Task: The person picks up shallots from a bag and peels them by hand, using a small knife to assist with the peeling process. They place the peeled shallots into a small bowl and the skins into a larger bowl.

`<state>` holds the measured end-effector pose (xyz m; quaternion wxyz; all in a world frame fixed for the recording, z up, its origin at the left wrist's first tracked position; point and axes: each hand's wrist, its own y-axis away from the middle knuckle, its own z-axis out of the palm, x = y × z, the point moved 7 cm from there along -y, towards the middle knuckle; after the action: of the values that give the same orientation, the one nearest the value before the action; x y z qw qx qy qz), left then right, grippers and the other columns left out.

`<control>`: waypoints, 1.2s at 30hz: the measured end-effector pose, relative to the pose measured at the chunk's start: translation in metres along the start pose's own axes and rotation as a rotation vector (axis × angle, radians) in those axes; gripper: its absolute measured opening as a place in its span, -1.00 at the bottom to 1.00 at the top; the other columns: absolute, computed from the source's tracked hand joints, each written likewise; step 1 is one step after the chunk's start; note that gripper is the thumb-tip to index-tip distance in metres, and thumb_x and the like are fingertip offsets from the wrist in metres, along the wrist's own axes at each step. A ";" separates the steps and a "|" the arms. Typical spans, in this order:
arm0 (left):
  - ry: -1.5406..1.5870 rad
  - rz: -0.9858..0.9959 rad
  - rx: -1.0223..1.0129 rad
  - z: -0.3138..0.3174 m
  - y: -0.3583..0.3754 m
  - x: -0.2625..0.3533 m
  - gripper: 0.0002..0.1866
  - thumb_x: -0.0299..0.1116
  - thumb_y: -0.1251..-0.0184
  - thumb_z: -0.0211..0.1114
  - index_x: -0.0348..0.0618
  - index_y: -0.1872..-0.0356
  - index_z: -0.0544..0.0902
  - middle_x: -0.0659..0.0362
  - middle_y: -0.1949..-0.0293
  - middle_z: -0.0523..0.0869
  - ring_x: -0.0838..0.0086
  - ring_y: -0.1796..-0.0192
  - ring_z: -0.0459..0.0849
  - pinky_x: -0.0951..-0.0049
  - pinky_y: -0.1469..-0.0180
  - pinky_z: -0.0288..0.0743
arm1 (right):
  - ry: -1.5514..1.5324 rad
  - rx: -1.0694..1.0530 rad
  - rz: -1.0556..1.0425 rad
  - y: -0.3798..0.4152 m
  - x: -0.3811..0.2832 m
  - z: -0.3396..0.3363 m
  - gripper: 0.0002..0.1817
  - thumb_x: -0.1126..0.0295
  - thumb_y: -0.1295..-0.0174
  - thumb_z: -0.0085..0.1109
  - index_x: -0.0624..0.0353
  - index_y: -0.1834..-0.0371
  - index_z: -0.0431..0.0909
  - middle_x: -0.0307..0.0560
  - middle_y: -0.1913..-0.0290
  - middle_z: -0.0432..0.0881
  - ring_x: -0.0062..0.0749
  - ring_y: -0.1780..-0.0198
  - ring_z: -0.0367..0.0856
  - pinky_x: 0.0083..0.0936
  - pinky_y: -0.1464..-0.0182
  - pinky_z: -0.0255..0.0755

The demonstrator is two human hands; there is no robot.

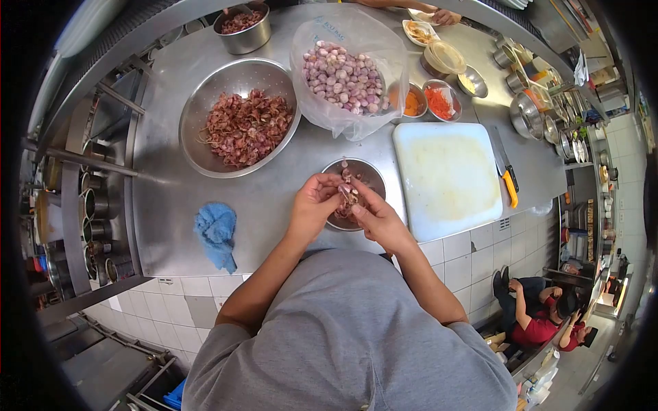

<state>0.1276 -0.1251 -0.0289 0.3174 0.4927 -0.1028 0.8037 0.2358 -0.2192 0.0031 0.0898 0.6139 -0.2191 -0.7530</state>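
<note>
Over a small metal bowl [374, 179], both my hands hold a reddish shallot [349, 194] with loose papery skin. My left hand [317, 204] pinches it from the left, fingers closed. From the other side my right hand [381, 218] grips it between thumb and fingers. More reddish-brown pieces lie in the bowl, partly hidden by the hands. Behind it stands a clear plastic bag [329, 123] full of smooth, pale purple shallots [343, 77]. To the left, a wide metal bowl [194, 156] contains a heap of reddish-brown shallots and skins [248, 129].
A white cutting board [449, 178] lies on the right, with a yellow-handled knife [508, 179] beside it. A blue cloth [216, 233] rests at left. Bowls of orange [413, 104] and red shreds [440, 103] stand behind the board. Another person's hand [447, 17] shows at the far edge.
</note>
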 end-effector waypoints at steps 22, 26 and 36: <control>0.312 -0.225 -0.020 -0.003 0.002 -0.008 -0.73 -0.48 -0.45 0.17 -0.31 -0.10 0.58 0.03 0.00 0.71 0.35 -0.02 0.71 0.36 -0.10 0.64 | -0.174 0.033 0.070 -0.008 0.013 -0.009 -0.57 0.31 -0.48 0.03 -0.10 -0.40 0.41 -0.46 0.53 0.30 -0.79 0.56 0.15 -0.75 0.57 0.02; 0.370 -0.280 -0.034 0.000 0.002 -0.010 -0.72 -0.48 -0.45 0.16 -0.31 -0.12 0.57 0.06 -0.09 0.67 0.40 -0.07 0.69 0.43 -0.09 0.65 | -0.158 0.050 0.090 -0.009 0.014 -0.008 -0.56 0.31 -0.48 0.04 -0.11 -0.41 0.40 -0.45 0.52 0.33 -0.80 0.55 0.17 -0.76 0.57 0.03; 0.370 -0.222 0.010 -0.005 -0.002 -0.013 -0.78 -0.56 -0.39 0.24 -0.28 -0.03 0.60 0.07 0.01 0.70 0.42 0.01 0.71 0.49 -0.02 0.67 | -0.136 0.091 0.049 -0.007 0.005 -0.009 -0.44 0.30 -0.46 0.06 -0.12 -0.52 0.21 -0.39 0.41 0.37 -0.78 0.51 0.20 -0.77 0.57 0.08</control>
<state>0.1290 -0.1265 -0.0426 0.4150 0.3464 0.0164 0.8411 0.2443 -0.2167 -0.0058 0.0651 0.5592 -0.2738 -0.7798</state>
